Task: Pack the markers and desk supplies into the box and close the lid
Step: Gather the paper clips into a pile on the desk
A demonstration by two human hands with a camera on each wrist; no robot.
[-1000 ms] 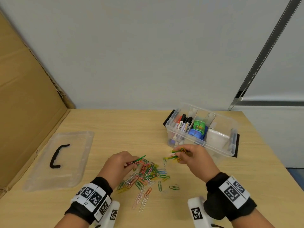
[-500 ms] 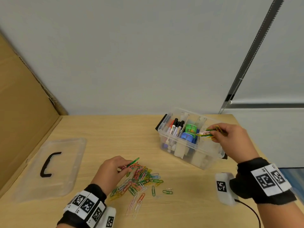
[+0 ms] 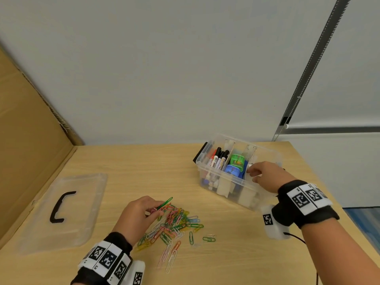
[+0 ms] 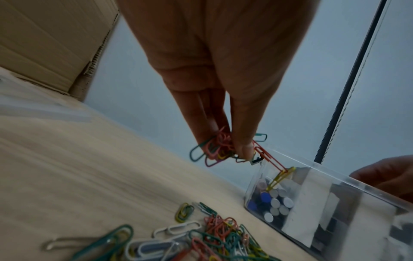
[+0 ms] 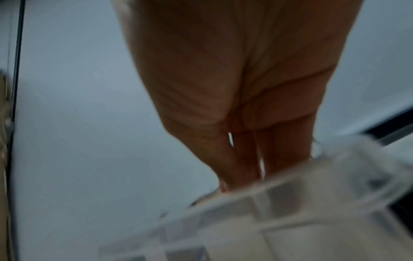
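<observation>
A clear plastic box [image 3: 226,189] stands at the back right of the table, holding markers [image 3: 218,158], a green item [image 3: 237,160] and a blue item [image 3: 232,169]. My right hand [image 3: 254,173] reaches into its right compartment with fingers extended; I see no clips in it. In the right wrist view the fingertips [image 5: 241,176] dip behind the blurred box rim [image 5: 290,185]. My left hand [image 3: 156,210] pinches a small bunch of coloured paper clips [image 4: 214,150] just above the loose pile of clips [image 3: 176,223].
The clear lid [image 3: 82,192] with its black handle [image 3: 59,208] lies flat at the left. A cardboard sheet [image 3: 26,140] leans along the table's left side. A few stray clips [image 3: 208,238] lie right of the pile. The table's right edge runs close behind the box.
My right hand carried a bunch of clips from the pile to the box and now reaches inside without them showing. The left hand stayed at the pile, pinching clips.
</observation>
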